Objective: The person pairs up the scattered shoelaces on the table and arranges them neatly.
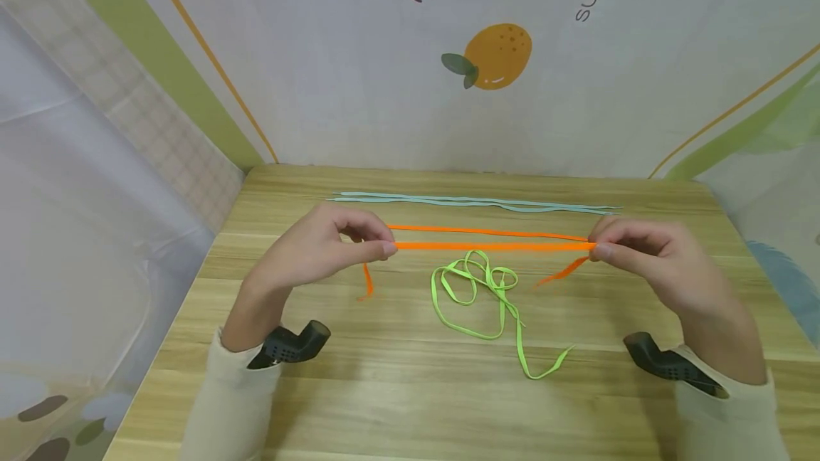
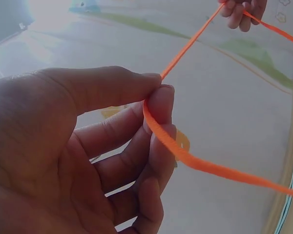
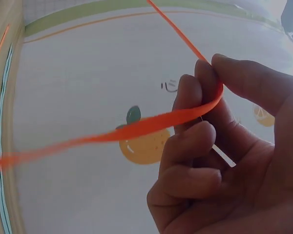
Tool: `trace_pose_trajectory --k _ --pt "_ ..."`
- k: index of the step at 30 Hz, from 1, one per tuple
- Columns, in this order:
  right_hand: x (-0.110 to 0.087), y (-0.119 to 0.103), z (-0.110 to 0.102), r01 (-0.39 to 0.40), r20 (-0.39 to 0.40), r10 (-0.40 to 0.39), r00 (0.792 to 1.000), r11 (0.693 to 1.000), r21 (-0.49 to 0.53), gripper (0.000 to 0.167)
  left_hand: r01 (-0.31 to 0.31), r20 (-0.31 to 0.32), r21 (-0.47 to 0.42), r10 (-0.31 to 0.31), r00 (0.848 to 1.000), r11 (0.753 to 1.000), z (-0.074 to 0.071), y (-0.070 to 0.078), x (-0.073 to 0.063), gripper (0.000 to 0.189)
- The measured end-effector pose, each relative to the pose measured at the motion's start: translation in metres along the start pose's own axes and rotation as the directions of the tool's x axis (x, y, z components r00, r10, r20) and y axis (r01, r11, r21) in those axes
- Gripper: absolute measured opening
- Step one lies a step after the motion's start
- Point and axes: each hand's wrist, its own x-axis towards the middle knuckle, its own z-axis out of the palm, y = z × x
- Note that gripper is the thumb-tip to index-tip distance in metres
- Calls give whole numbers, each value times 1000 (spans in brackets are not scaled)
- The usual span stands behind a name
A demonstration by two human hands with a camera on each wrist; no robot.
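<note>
A flat orange shoelace runs straight between both hands. My left hand pinches it between thumb and index finger, and a loose tail hangs below. At the other side my right hand pinches the same lace between thumb and fingertips, its free end slanting down to the left. In the right wrist view the lace's tail drapes past the curled fingers. Behind the taut stretch, a second orange strand lies across the table, its ends hidden by the hands.
Pale blue laces lie stretched side by side near the table's back edge. A lime green lace sits in loose loops at the middle of the wooden table. A printed cloth hangs behind the table.
</note>
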Motion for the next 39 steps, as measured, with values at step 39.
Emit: trace_pose_trajectory --k 39 --pt "-20 57 -90 -254 -272 338 901 919 301 39 230 -89 -173 -248 965 958 -50 -77 15 20"
